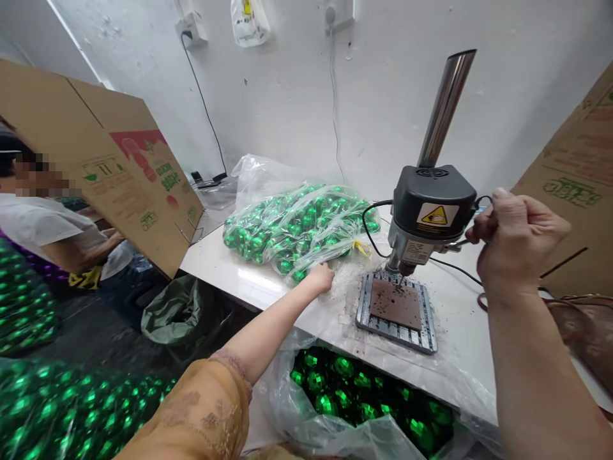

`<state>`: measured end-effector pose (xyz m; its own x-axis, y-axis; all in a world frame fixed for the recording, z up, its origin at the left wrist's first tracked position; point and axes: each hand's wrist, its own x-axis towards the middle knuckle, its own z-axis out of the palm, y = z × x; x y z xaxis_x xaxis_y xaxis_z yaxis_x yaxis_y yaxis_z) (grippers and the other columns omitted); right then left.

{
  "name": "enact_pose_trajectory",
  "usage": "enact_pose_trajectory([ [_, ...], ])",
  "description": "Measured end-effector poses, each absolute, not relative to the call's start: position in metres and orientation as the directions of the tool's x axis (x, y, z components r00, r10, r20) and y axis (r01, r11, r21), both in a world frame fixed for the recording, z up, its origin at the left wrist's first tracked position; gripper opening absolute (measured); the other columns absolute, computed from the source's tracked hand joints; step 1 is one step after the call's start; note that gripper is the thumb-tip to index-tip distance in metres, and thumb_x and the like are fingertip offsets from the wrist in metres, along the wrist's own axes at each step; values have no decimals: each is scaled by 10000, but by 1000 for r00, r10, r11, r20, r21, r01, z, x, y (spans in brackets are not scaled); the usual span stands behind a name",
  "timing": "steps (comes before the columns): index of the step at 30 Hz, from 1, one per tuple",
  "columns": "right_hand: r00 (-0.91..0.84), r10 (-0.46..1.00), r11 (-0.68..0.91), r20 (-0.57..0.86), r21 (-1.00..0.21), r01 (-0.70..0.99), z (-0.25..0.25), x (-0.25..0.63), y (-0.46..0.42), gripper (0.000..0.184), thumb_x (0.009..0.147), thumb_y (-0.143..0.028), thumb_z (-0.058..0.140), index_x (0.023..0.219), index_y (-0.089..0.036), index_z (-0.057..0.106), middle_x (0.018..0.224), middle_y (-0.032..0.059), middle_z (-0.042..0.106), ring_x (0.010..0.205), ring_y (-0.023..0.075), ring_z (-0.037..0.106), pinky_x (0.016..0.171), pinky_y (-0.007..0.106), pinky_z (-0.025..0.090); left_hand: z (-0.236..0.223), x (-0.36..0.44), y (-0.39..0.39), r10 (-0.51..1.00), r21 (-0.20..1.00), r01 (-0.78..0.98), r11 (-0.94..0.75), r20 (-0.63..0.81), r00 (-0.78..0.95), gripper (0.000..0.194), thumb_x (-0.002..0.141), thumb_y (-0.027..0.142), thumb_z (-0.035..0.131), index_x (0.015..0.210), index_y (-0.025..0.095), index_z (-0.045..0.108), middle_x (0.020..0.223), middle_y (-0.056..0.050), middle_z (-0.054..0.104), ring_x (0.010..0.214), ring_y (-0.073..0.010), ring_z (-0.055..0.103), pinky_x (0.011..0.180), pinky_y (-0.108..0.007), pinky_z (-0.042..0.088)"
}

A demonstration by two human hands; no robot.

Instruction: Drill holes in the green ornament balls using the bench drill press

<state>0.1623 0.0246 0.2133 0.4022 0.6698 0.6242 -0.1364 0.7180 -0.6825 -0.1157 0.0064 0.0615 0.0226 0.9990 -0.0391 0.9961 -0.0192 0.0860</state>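
On the white table [215, 262] lies a clear plastic bag [306, 223] full of shiny green faceted balls. My left hand [322, 278] is at its near edge, fingers curled against the plastic; the fingertips are partly hidden. To the right stands a small bench drill press [433, 198] with a dark grey head and a steel column. My right hand [520, 233] is closed around the feed handle [479, 230] at the press's right side. Under the drill bit, a brown square plate [395, 303] rests on the slotted metal base [424, 342], sprinkled with dark shavings.
Below the table's front edge, an open plastic bag holds more green balls [364, 390]. Cardboard boxes stand at left [138, 160] and right [575, 166]. A co-worker [62, 230] sits behind the left box. A green sack [177, 313] is on the floor. Cables run across the table.
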Motion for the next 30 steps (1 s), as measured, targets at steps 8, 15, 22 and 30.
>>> enact_pose_trajectory([
  [8, 401, 658, 732, 637, -665, -146, 213, 160, 22, 360, 763, -296, 635, 474, -196, 445, 394, -70, 387, 331, 55, 332, 331, 255, 256, 58, -82, -12, 962, 911, 347, -222, 263, -76, 429, 887, 470, 635, 1242, 229, 630, 1099, -87, 655, 981, -232, 665, 850, -389, 579],
  [15, 384, 658, 740, 648, -652, -169, 212, 162, 27, 402, 796, -327, 667, 501, -195, 427, 403, -74, 387, 335, 38, 328, 333, 234, 244, 45, -35, -11, 1000, 933, -361, 12, -14, -2, 510, 725, 494, 820, 1120, 230, 634, 1000, -46, 712, 843, -169, 687, 736, -300, 568],
  [22, 364, 631, 760, 685, -641, -110, 209, 162, 31, 467, 882, -396, 627, 534, -214, 373, 435, -80, 355, 346, 27, 297, 327, 223, 242, 29, -21, 0, 988, 965, -222, -143, 127, -88, 569, 697, 522, 845, 1103, 189, 625, 910, -26, 712, 854, -149, 670, 807, -278, 500],
  [30, 376, 618, 776, 691, -614, -145, 209, 161, 34, 514, 836, -498, 683, 523, -225, 381, 425, -76, 341, 337, 34, 275, 311, 255, 196, 13, -6, 3, 987, 982, -98, -160, 156, -43, 546, 759, 549, 789, 1139, 196, 618, 991, -54, 699, 954, -181, 656, 847, -293, 489],
])
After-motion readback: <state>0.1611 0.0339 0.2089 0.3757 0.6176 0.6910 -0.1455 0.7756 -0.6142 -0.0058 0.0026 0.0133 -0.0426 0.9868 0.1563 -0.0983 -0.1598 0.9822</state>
